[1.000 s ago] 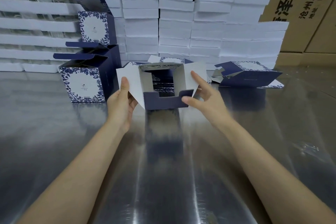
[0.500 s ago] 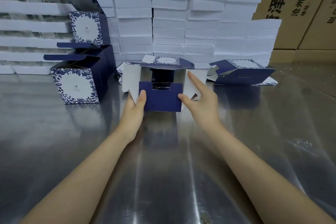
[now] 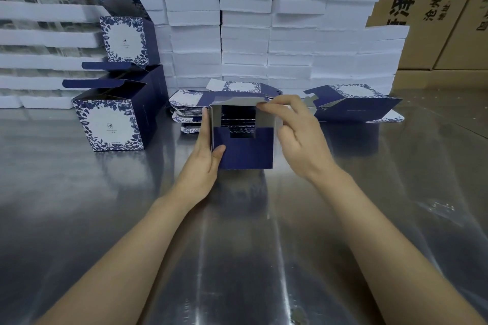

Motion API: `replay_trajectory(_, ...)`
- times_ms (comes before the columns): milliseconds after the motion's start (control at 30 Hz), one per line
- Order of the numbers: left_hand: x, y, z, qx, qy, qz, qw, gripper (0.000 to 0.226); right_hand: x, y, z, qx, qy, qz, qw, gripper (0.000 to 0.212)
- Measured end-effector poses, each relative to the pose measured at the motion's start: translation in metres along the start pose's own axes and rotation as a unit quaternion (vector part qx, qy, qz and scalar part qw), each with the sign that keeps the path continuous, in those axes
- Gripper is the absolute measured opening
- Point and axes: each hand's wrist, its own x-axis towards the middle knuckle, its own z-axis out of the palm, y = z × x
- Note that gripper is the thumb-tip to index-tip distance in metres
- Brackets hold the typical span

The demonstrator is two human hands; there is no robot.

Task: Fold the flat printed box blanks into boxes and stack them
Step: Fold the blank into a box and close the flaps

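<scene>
Steel table (image 3: 105, 219), box (image 3: 245, 150), white stacks (image 3: 245, 42), cartons (image 3: 435, 8) behind

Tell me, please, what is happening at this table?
A person is folding a navy blue cardboard box on the shiny metal table. The left-hand grip holds its side; the right-hand grip pinches its top flap. Folded floral-printed boxes stand stacked at the left; a pile of flat printed blanks lies behind.
</scene>
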Motion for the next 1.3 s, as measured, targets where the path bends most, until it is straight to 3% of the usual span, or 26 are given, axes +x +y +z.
replay_trajectory(133, -0.002, 0.002, -0.006, 0.066, -0.055, 0.097, 0.992, 0.091, 0.004, -0.002, -0.008, 0.134, -0.024, 0.046, 0.99, 0.056)
replay_trajectory(300, -0.004, -0.001, -0.011, 0.129, -0.087, 0.121, 0.98, 0.114, 0.002, 0.006, -0.014, 0.033, -0.027, 0.01, 0.999, 0.056)
replay_trajectory(600, -0.002, 0.006, -0.009, 0.167, -0.092, 0.161, 0.968, 0.109, 0.0, 0.018, -0.002, -0.048, -0.054, -0.039, 0.997, 0.045)
replay_trajectory(700, -0.004, 0.008, -0.007, 0.176, -0.085, 0.173, 0.965, 0.103, -0.004, 0.026, 0.003, -0.101, 0.001, -0.072, 0.992, 0.037)
replay_trajectory(867, -0.008, 0.016, -0.003, 0.193, -0.054, 0.184, 0.962, 0.097, -0.008, 0.028, 0.008, -0.009, 0.101, -0.015, 0.995, 0.053)
replay_trajectory(1000, -0.008, 0.018, -0.003, 0.201, -0.032, 0.179, 0.963, 0.093, -0.002, 0.029, -0.002, -0.094, 0.156, -0.103, 0.978, 0.028)
replay_trajectory(1067, -0.008, 0.016, -0.004, 0.187, -0.036, 0.176, 0.966, 0.095, -0.003, 0.027, -0.003, -0.05, 0.15, -0.079, 0.984, 0.03)
replay_trajectory(1167, -0.008, 0.015, -0.004, 0.176, -0.037, 0.18, 0.967, 0.099, -0.004, 0.03, 0.0, -0.047, 0.095, -0.038, 0.994, 0.016)
replay_trajectory(1233, -0.009, 0.014, -0.004, 0.179, -0.028, 0.175, 0.968, 0.101, -0.005, 0.033, 0.004, -0.017, 0.047, -0.019, 0.999, 0.026)
replay_trajectory(1300, -0.009, 0.013, -0.004, 0.172, -0.03, 0.165, 0.971, 0.1, -0.005, 0.035, 0.006, 0.003, 0.052, -0.031, 0.998, 0.029)
